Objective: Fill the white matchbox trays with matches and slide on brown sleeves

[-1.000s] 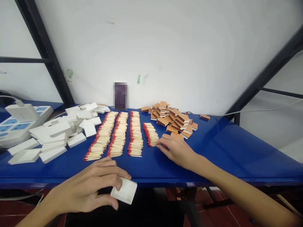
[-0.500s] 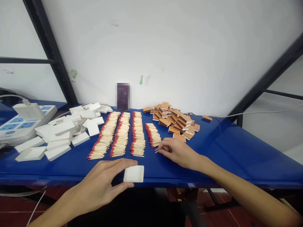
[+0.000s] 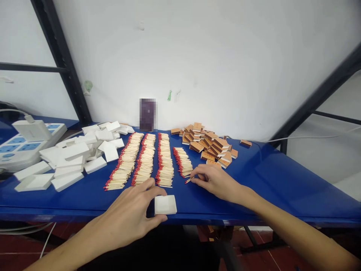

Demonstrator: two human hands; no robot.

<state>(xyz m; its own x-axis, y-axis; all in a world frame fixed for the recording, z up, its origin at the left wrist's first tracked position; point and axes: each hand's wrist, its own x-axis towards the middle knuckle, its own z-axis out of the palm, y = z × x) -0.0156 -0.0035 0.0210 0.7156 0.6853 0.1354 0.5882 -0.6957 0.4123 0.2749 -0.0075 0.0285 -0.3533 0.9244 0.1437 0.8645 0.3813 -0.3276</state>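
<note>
Between the thumb and fingers of my left hand [image 3: 135,212] is a small white matchbox tray [image 3: 166,204], its open side up, at the table's front edge. Nothing shows inside it. My right hand [image 3: 214,181] pinches red-tipped matches [image 3: 188,181] just below the short row of matches [image 3: 183,162]; how many it holds I cannot tell. Three longer rows of matches lie left of that one: the leftmost row [image 3: 124,163], the second row [image 3: 145,160] and the third row [image 3: 165,160], all with heads to the left.
A heap of white trays [image 3: 75,152] covers the left of the blue table [image 3: 270,180]. Orange matchbox sleeves [image 3: 207,145] are piled behind my right hand, with one lone sleeve [image 3: 246,143] farther right. A power strip [image 3: 25,146] with a plugged-in charger [image 3: 31,130] stands far left.
My left hand has carried the tray slightly right and up. The right hand has barely shifted, keeping its pinch on the matches near the short row.
</note>
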